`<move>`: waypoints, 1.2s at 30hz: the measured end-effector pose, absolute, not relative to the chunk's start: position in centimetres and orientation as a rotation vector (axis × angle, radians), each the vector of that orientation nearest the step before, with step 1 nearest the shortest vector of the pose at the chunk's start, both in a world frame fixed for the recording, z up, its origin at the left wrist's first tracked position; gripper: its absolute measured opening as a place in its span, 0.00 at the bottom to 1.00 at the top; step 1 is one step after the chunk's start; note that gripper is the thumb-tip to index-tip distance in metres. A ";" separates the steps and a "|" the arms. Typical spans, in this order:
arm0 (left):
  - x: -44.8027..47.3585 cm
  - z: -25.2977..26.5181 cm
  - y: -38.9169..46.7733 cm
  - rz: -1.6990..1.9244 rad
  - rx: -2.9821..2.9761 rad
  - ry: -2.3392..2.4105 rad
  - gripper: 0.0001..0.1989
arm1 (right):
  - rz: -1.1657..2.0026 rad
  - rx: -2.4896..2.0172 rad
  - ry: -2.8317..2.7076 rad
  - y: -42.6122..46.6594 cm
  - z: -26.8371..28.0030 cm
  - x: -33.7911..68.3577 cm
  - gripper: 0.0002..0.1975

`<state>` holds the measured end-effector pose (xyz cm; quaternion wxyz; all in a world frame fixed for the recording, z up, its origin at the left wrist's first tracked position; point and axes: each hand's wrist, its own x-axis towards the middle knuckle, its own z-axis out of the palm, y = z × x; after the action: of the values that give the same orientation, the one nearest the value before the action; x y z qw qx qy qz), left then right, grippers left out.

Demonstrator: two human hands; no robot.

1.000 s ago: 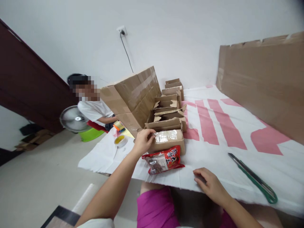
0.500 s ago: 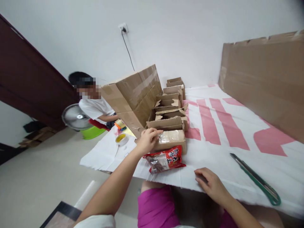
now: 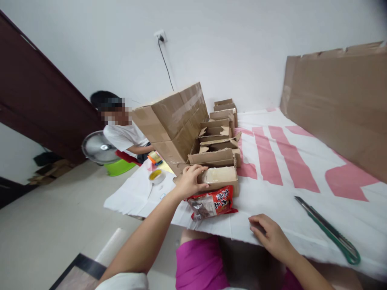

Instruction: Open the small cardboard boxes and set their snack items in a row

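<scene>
My left hand lies over the left end of a small taped cardboard box. Its fingers reach across the top, and the thumb presses along the near edge. Just in front of that box lies a red snack packet with a clear window and printed characters. At the table's near edge rests my right hand, loosely curved, thumb apart from the fingers, holding nothing. A green utility knife lies to its right with the blade pointing away from me.
Behind the small box, several open cardboard compartments line a tall taped cardboard block. A large cardboard panel stands at right. Tape roll sits left on the white-and-pink cloth. Another person sits beyond, near a fan.
My left thumb has come out from the fingers onto the box's near edge, and the hand sits slightly differently on it. The right hand stays put. The view shifts a little.
</scene>
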<state>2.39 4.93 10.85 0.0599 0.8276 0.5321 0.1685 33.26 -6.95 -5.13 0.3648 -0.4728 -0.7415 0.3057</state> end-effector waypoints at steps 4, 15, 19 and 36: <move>2.3 10.4 5.1 0.627 2.385 1.633 0.42 | 0.779 -1.220 -1.925 -6.9 -5.3 33.3 0.12; 1.3 9.5 5.1 0.750 2.252 1.482 0.41 | 0.749 -1.224 -1.935 -7.0 -5.3 33.3 0.12; 1.2 9.3 4.9 0.772 2.235 1.472 0.40 | 0.731 -1.239 -1.954 -7.0 -5.4 33.2 0.11; -0.5 9.8 4.9 0.698 2.094 1.239 0.38 | 0.667 -1.231 -1.968 -6.9 -6.0 33.2 0.10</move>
<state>-0.46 4.86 9.78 0.3006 0.7889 0.4670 0.2629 33.19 -6.88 -5.98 0.3552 -0.4764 -0.7617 0.2582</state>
